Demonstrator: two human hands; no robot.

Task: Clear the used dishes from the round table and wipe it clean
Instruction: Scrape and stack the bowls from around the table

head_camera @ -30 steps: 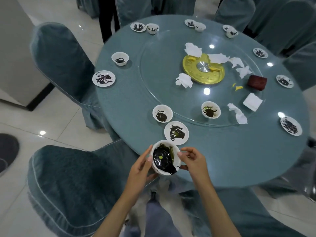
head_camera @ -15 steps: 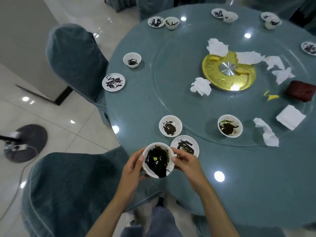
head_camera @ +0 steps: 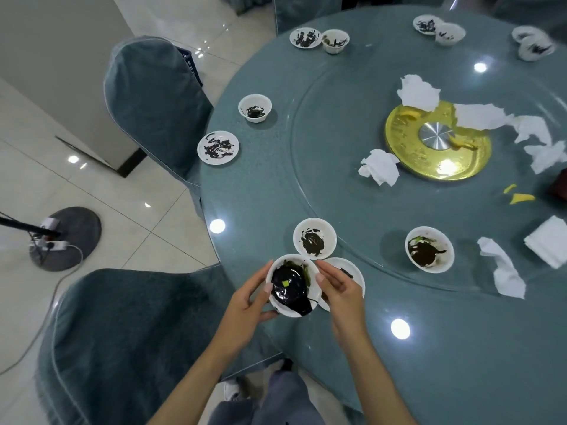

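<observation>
On the largely uncleared round counter, the left grip and right grip, both clasping the sauce-smeared bowl at lower centre, have carried it up-frame from the rim over the small plate, suggesting stacking has begun.

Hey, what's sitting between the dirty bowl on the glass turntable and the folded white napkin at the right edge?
A crumpled white tissue lies between the bowl and the folded napkin, as the head view shows.
</observation>
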